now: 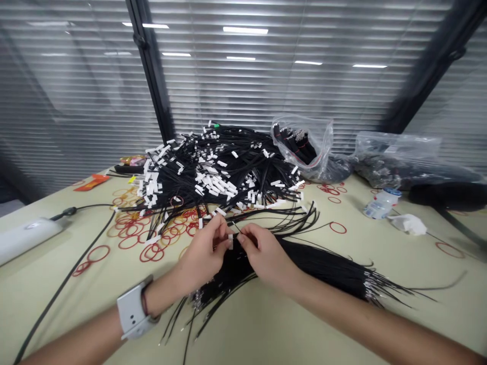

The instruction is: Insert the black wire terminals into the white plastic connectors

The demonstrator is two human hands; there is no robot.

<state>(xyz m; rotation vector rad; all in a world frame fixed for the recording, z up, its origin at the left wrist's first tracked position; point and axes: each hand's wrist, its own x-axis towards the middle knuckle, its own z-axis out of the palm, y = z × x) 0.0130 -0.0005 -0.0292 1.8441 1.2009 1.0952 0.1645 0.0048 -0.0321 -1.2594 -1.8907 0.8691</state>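
Note:
My left hand [208, 247], with a grey band on the wrist, pinches a small white tag [230, 241] between thumb and fingertips. Just to its right, my right hand [265, 252] is closed on a thin black cable [236, 227], whose light tip points up and left. Both hands are over a thick bundle of black cables [327, 266] with bare silvery ends, lying across the table front. Behind them rises a large heap of black cables [243, 137] with many white tags.
Red and yellow rubber bands [152, 252] lie scattered at left. Behind right are a clear bag of cables [317, 134], a plastic bottle [382, 203] and a crumpled tissue [409, 224]. A white power strip [28, 238] and its cord occupy the left side; blinds stand behind the table.

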